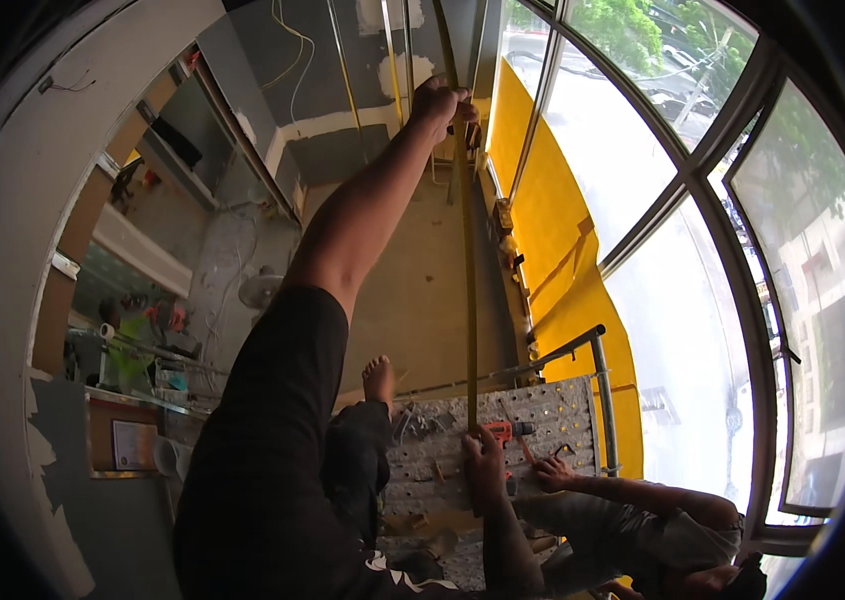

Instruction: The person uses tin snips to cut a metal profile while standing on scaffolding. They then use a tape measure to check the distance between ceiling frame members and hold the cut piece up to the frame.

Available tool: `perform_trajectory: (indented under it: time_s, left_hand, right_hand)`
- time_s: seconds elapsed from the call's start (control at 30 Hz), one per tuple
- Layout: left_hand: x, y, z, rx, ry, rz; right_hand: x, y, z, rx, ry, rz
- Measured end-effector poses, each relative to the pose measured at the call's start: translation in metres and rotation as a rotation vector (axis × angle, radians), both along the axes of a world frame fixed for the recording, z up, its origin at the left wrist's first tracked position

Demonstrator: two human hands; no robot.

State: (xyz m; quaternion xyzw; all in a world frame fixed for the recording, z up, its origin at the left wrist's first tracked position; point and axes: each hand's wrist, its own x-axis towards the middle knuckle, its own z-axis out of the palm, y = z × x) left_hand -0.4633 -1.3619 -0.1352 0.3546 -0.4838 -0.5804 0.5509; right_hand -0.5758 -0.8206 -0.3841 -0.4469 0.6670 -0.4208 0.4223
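Note:
My left hand [441,105] is raised on an outstretched arm, closed around a long, narrow olive-yellow strip [465,250] near the top. The strip runs down to my right hand [486,462], whose fingers wrap round its lower end above a perforated metal platform [433,450]. Just right of that hand lies a red and black drill [501,432] among small tools. A co-worker's hand [551,472] reaches onto the platform beside the drill, touching something slim. My bare foot [378,380] shows at the platform's far edge.
A metal rail [603,390] borders the platform's right side, above a floor [403,310] far below. Yellow panels [573,290] and tall framed windows [683,260] line the right. Loose cables [298,50] hang on the far grey wall; a fan [261,288] stands below at left.

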Motion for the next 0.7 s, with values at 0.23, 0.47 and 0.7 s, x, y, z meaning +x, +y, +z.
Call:
perform_trajectory:
  time_s: [0.23,0.47,0.7]
  left_hand:
    - [-0.015,0.005,0.019,-0.002,0.017,0.074]
    - [-0.014,-0.018,0.018,-0.038,0.033,0.015]
    - [-0.028,-0.024,-0.027,0.069,0.251,-0.083]
  right_hand:
    - [0.0,-0.043,0.014,0.128,-0.221,-0.045]
    - [-0.001,-0.074,0.011,0.125,-0.375,-0.074]
    - [-0.011,-0.02,-0.013,0.223,-0.374,0.077]
